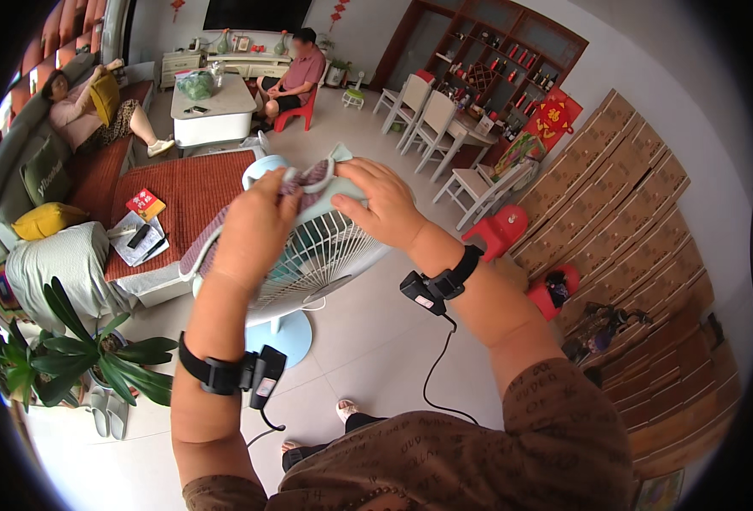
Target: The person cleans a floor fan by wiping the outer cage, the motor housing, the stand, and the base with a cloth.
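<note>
A pedestal fan stands before me, with a white wire grille (325, 255) and a light blue round base (293, 338). My left hand (255, 230) grips a purple cloth (204, 249) with a pale border. One end of that cloth bunches up over the fan's top, and the rest hangs down along the grille's left side. On the pale upper housing (335, 195) of the fan rests my right hand (382, 198), fingers spread, its fingertips close to the cloth's end. Whether they touch the cloth I cannot tell. Teal blades show dimly behind the wires.
Potted plants (105, 351) and grey slippers (118, 412) are at left. A daybed (191, 179) holds books and a remote. Two people (299, 70) sit farther back. Red stools (504, 230) and stacked cartons (606, 191) line the right. Cables hang from my wrist devices.
</note>
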`<action>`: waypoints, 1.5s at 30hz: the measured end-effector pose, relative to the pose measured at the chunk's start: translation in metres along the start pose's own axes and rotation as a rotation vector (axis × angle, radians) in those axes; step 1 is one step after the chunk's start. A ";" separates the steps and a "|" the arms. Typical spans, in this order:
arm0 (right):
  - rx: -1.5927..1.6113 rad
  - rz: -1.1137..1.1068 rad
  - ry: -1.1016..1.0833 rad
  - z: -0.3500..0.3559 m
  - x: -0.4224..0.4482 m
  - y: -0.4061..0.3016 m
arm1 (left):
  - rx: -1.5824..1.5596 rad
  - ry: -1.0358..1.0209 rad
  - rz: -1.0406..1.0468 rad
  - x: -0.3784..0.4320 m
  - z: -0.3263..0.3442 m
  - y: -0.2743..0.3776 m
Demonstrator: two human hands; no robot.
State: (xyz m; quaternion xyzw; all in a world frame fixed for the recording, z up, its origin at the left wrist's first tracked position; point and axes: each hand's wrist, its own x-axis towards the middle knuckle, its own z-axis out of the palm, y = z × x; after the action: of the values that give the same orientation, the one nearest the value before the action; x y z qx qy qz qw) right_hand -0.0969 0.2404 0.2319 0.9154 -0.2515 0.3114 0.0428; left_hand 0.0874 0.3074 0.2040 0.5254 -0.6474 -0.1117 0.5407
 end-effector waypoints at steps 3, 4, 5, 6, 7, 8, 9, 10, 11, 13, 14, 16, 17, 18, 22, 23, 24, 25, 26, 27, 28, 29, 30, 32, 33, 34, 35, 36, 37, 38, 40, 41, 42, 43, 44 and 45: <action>-0.051 -0.088 0.086 0.004 0.000 -0.003 | -0.002 -0.095 -0.092 0.010 -0.016 -0.017; -0.042 -0.085 0.093 0.006 -0.001 -0.005 | -0.024 -0.138 -0.127 0.012 -0.020 -0.026; -0.033 -0.082 0.091 0.006 0.000 -0.005 | -0.045 -0.178 -0.163 0.013 -0.023 -0.033; -0.023 -0.070 0.080 0.006 0.001 -0.007 | -0.036 -0.174 -0.182 0.012 -0.027 -0.038; -0.013 -0.058 0.070 0.006 0.002 -0.007 | -0.030 -0.147 -0.154 0.011 -0.029 -0.041; -0.016 -0.052 0.064 0.006 0.001 -0.006 | -0.009 -0.148 -0.155 0.011 -0.029 -0.055; -0.002 -0.063 0.064 0.007 0.001 -0.004 | 0.013 -0.145 -0.152 0.013 -0.030 -0.063; -0.015 -0.069 0.065 0.007 0.000 -0.002 | 0.009 -0.152 -0.191 0.009 -0.032 -0.070; -0.027 -0.076 0.066 0.006 -0.001 -0.001 | 0.005 -0.158 -0.230 0.004 -0.034 -0.075; -0.015 -0.071 0.049 0.004 -0.003 0.000 | -0.136 -0.210 -0.388 -0.008 -0.036 -0.090; -0.023 -0.070 0.047 0.002 -0.003 0.001 | -0.126 -0.195 -0.385 -0.016 -0.037 -0.100; -0.027 -0.073 0.046 0.002 -0.001 0.000 | -0.115 -0.164 -0.394 -0.040 -0.036 -0.131; -0.014 -0.083 0.041 0.002 0.000 0.000 | -0.232 -0.114 -0.469 -0.056 -0.033 -0.151; -0.022 -0.089 0.041 0.001 0.002 0.000 | -0.351 -0.062 -0.542 -0.073 -0.028 -0.171; -0.005 -0.139 0.027 -0.001 0.011 -0.006 | -0.519 0.149 -0.665 -0.145 0.015 -0.254; 0.002 -0.155 0.026 -0.002 0.013 -0.005 | -0.455 0.152 -0.729 -0.161 0.026 -0.273; -0.010 -0.129 0.025 -0.001 0.008 0.001 | -0.596 0.155 -0.907 -0.168 0.041 -0.262; -0.001 -0.134 0.021 0.000 0.006 0.005 | -0.507 0.134 -0.973 -0.176 0.052 -0.248; -0.006 -0.110 0.026 0.000 0.007 0.004 | -0.507 0.032 -1.064 -0.186 0.059 -0.245; -0.005 -0.086 0.031 0.000 0.006 0.004 | -0.629 0.090 -1.097 -0.195 0.071 -0.233; 0.018 -0.095 0.035 0.002 0.008 0.001 | -0.744 0.229 -1.072 -0.211 0.086 -0.239; 0.017 -0.099 0.028 0.004 0.009 -0.005 | -0.850 0.148 -1.127 -0.228 0.097 -0.256; -0.005 -0.078 0.021 0.000 0.005 -0.005 | -0.988 0.280 -1.126 -0.225 0.109 -0.242; -0.015 -0.066 0.008 -0.004 0.004 -0.010 | -1.288 0.526 -1.114 -0.220 0.128 -0.224; 0.010 -0.094 0.019 -0.006 0.004 -0.011 | -1.460 0.619 -1.106 -0.216 0.133 -0.226; -0.006 -0.070 0.014 -0.006 0.000 -0.005 | -1.439 0.559 -1.240 -0.208 0.124 -0.205; -0.018 -0.047 0.010 -0.006 -0.002 -0.003 | -1.412 0.500 -1.372 -0.201 0.109 -0.183; 0.009 -0.064 0.023 -0.005 0.000 -0.004 | -1.472 0.450 -1.358 -0.204 0.107 -0.182; -0.003 -0.065 0.020 -0.006 0.000 -0.003 | -1.534 0.384 -1.353 -0.207 0.108 -0.179; -0.019 -0.066 0.018 -0.007 0.000 -0.004 | -1.668 0.494 -1.352 -0.203 0.113 -0.176; -0.011 -0.059 0.022 -0.007 -0.003 -0.001 | -1.737 0.478 -1.238 -0.188 0.116 -0.142; -0.028 -0.050 0.022 -0.010 -0.006 0.001 | -1.752 0.448 -1.207 -0.178 0.117 -0.122; -0.039 -0.074 0.033 -0.009 -0.006 0.003 | -1.737 0.351 -1.109 -0.172 0.119 -0.108; -0.034 -0.094 0.033 -0.002 -0.004 0.005 | -1.713 0.272 -1.025 -0.173 0.115 -0.098; -0.011 -0.076 0.044 -0.005 -0.007 0.005 | -1.690 0.028 -0.944 -0.166 0.103 -0.078; 0.023 -0.057 0.059 -0.004 -0.008 0.005 | -1.657 -0.203 -0.857 -0.157 0.087 -0.061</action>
State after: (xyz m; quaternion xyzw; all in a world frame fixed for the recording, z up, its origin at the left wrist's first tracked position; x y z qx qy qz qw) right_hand -0.1072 0.2405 0.2296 0.9130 -0.2203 0.3400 0.0484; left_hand 0.0284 0.3706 0.0353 0.1542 -0.1568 -0.7720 0.5964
